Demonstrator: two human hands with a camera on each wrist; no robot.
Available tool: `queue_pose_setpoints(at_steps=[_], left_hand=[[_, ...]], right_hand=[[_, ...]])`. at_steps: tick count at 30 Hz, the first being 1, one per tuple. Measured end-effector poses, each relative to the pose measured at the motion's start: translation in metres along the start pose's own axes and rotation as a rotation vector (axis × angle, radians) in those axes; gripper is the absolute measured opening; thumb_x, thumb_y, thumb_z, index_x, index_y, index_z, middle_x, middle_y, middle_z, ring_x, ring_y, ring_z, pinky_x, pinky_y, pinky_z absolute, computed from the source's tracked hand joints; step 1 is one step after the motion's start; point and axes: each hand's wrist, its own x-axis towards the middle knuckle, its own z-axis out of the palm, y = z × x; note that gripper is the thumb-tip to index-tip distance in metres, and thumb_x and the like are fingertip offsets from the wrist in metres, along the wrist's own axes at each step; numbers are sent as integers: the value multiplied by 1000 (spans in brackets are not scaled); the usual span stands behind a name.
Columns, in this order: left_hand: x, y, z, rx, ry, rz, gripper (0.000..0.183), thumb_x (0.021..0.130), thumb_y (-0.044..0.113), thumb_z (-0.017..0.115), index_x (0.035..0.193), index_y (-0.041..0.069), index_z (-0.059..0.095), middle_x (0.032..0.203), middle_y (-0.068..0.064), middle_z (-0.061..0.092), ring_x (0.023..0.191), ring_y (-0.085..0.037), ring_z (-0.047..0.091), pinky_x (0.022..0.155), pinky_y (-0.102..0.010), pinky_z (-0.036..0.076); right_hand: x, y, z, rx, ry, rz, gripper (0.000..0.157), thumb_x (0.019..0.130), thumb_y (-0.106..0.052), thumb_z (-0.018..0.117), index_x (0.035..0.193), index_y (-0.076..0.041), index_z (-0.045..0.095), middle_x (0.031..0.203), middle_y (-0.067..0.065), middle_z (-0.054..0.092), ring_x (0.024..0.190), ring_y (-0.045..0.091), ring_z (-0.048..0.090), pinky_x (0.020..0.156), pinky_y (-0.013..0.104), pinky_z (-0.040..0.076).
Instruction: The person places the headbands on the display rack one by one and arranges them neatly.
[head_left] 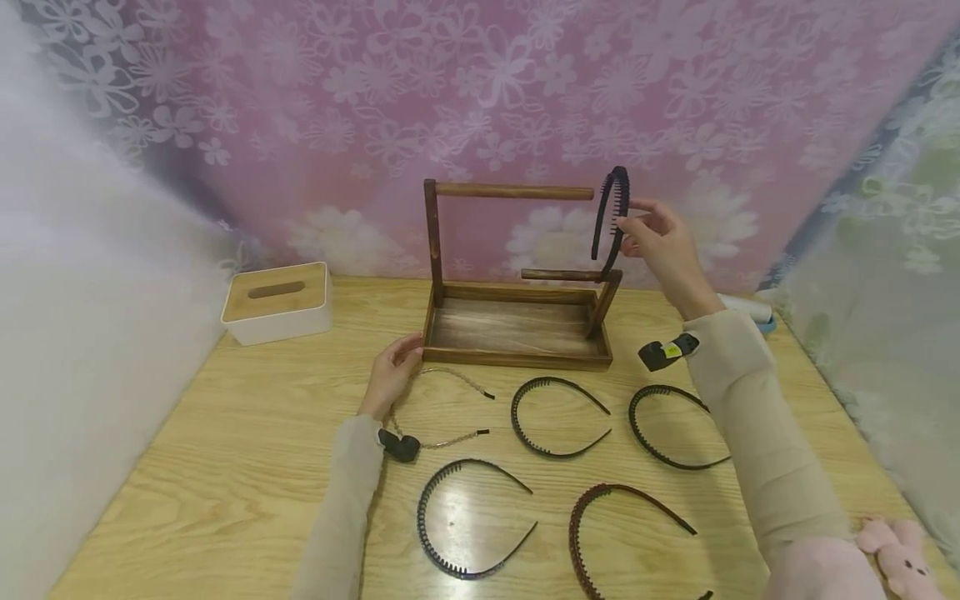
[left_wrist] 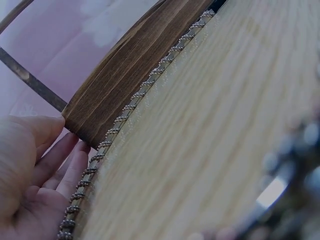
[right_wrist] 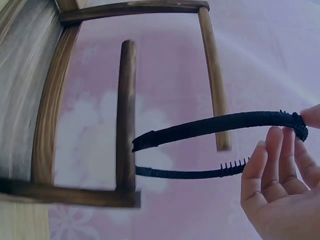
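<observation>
At the left, a white rectangular tissue box with a pale wooden top (head_left: pixel 279 314) is set on a light wood-grain table (head_left: pixel 225 467). The near left corner of a dark brown wooden stand with a tray base and two bars (head_left: pixel 517 361) is pinched between the left hand's (head_left: pixel 392 372) thumb and bent fingers. Just beside it, a bead-wrapped headband (left_wrist: pixel 131 106) is laid, then a dark blue toothed headband (head_left: pixel 422 517), a thin black toothed headband (head_left: pixel 515 412) and a reddish-brown toothed headband (head_left: pixel 575 542). A thicker black toothed headband (right_wrist: pixel 200 126) is held raised beside the upper bar's free end, gripped between the right hand's (head_left: pixel 663 246) thumb and fingers; whether the lower bar is touched cannot be told. Farther right, another black headband (head_left: pixel 632 419) is partly covered by the sleeve, and a pink plush toy (head_left: pixel 903 562) is seen.
</observation>
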Motion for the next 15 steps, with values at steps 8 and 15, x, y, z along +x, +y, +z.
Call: queue_pose_setpoints(at_steps=[8, 15], left_hand=[[1, 0, 6, 3, 13, 2, 37, 101, 14, 54, 137, 3, 54, 143, -16, 52, 133, -30, 48, 114, -41, 39], [0, -1, 6, -10, 10, -7, 37, 101, 16, 55, 136, 5, 55, 142, -15, 54, 132, -28, 50, 113, -41, 40]], right_hand=[[9, -20, 26, 21, -80, 36, 50, 99, -28, 56, 144, -9, 44, 99, -9, 59, 77, 5, 58, 72, 15, 53], [20, -23, 65, 60, -161, 31, 46, 99, -22, 56, 142, -6, 47, 93, -9, 58, 75, 5, 58, 71, 16, 53]])
